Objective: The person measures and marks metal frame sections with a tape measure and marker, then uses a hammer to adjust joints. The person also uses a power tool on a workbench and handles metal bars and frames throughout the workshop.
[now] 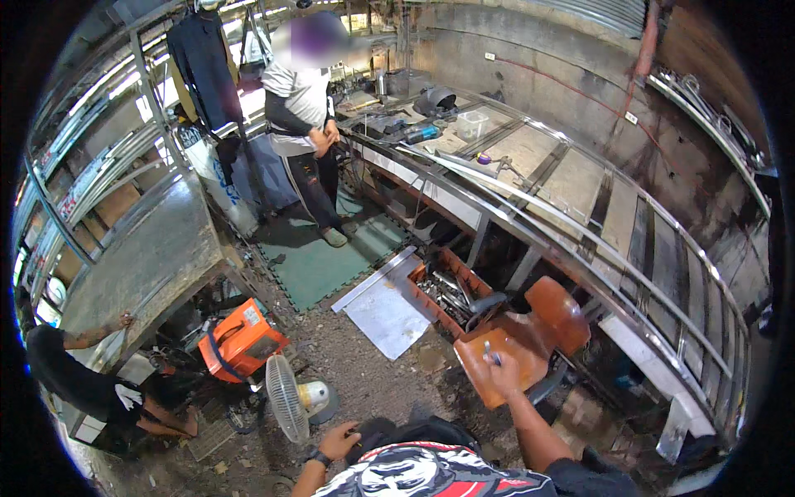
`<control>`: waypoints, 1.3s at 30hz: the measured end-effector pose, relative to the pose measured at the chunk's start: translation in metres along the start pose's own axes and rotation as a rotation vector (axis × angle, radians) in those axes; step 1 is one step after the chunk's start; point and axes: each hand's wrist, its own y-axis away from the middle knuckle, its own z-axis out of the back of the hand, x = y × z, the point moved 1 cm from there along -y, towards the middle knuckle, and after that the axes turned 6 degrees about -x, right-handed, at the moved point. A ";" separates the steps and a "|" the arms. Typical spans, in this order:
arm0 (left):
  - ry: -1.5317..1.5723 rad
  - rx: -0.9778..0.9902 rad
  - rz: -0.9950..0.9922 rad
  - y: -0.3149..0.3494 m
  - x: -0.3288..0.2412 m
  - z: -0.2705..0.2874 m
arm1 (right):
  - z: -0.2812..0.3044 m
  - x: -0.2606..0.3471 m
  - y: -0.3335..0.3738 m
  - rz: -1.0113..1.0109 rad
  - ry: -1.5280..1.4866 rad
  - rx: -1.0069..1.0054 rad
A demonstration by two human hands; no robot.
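My right hand (503, 378) reaches over the seat of an orange chair (472, 364). Its fingers close on a small blue and silver object (493, 357), whose exact kind is too small to make out. Low in the view, my left hand (338, 440) rests by my dark trousers, a dark watch on its wrist. Its fingers are slightly bent and apart, with nothing plainly held. Beside it stands a white fan (286, 399). Left of the chair, an orange crate (447, 308) holds several metal tools and parts.
A long metal frame (621, 240) lies across the workbench on the right. A white sheet (385, 315) and green mats (327, 265) cover parts of the floor. An orange machine (242, 340) sits near the left table (141, 257). One person (302, 124) stands ahead; another (83, 373) is at left.
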 end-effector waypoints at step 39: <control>-0.309 -0.185 0.468 -0.668 -0.078 0.333 | -0.370 0.103 -1.040 -0.135 0.633 0.029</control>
